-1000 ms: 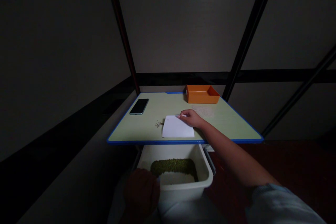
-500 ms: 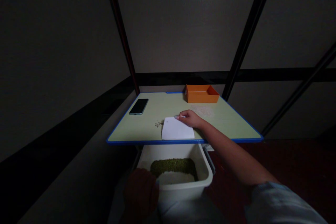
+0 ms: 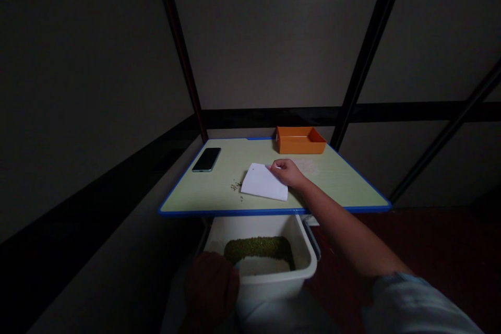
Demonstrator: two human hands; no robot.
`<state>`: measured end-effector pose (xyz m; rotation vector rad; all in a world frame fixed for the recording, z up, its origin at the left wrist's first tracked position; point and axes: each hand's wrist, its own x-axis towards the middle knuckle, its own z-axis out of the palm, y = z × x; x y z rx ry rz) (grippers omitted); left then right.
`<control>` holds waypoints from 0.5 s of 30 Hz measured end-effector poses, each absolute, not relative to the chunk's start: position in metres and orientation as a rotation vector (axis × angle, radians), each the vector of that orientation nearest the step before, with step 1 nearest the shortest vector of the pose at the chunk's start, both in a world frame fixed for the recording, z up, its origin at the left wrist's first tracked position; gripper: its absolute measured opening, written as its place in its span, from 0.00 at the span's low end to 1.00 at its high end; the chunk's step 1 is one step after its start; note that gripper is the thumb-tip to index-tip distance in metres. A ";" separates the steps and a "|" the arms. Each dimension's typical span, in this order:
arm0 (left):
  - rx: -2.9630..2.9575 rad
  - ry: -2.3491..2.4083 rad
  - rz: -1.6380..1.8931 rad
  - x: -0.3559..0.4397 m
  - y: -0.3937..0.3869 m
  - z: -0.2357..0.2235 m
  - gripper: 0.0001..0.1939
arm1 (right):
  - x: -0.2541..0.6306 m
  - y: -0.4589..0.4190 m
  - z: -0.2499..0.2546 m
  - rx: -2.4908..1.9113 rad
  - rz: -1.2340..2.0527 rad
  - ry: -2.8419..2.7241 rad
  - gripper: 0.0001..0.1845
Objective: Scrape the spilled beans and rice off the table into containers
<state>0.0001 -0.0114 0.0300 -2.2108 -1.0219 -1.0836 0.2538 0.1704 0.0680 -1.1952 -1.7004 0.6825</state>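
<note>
My right grip (image 3: pixel 287 173) is pinching the white sheet (image 3: pixel 263 182) at its far edge, toward the right; the sheet sits at a slant over the front of the bench (image 3: pixel 336 185), dark grains (image 3: pixel 235 186) scattered just beside its left edge; down below, my left grip (image 3: pixel 213 282) is clasped on the near left rim of the white bin (image 3: pixel 276 278), greenish grains (image 3: pixel 258 245) banked inside; phone (image 3: pixel 207 159) at back left, orange tray (image 3: pixel 300 145) at back right!

Pale grey-blue right sleeve (image 3: pixel 417 300), elbow-length; pale legwear (image 3: pixel 282 315); bare hands (image 3: pixel 288 173).
</note>
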 end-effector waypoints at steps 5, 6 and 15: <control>-2.233 -1.004 -1.073 -0.002 -0.010 0.029 0.10 | 0.254 0.169 0.071 -1.249 0.670 -1.737 0.19; -2.235 -1.010 -1.065 -0.002 -0.010 0.028 0.10 | 0.254 0.169 0.071 -1.257 0.664 -1.757 0.19; -2.195 -1.034 -1.075 -0.001 -0.011 0.029 0.12 | 0.251 0.171 0.068 -1.315 0.595 -1.790 0.21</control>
